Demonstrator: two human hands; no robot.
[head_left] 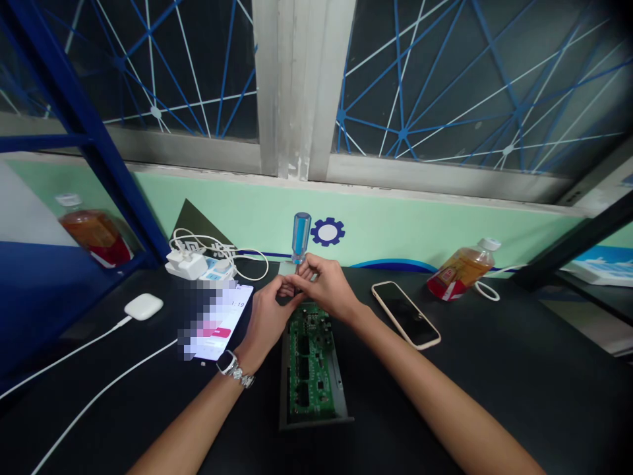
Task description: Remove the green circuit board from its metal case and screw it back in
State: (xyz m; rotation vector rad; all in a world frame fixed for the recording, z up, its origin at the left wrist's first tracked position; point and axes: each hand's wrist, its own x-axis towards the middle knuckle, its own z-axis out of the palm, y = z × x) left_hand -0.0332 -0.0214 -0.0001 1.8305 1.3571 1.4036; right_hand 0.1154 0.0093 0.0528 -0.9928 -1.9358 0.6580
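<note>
A screwdriver (301,237) with a clear blue handle stands nearly upright over the far end of a green circuit board (311,363), which lies in a dark metal case (341,389). Fingers of my right hand (329,284) are closed around the shaft, just below the handle. My left hand (270,313) meets them from the other side, its fingertips pinched at the shaft too. Between the fingers, the screwdriver's tip and anything small there are hidden. My left wrist wears a watch (227,363) and a bracelet.
On the black table (198,422), a lit phone (222,323) lies left of my hands and a dark-screened phone (405,315) right. Drink bottles (459,270) stand at both sides. A power strip (217,269), white cables and a white charger case (143,306) lie left. A green wall panel (395,231) rises behind.
</note>
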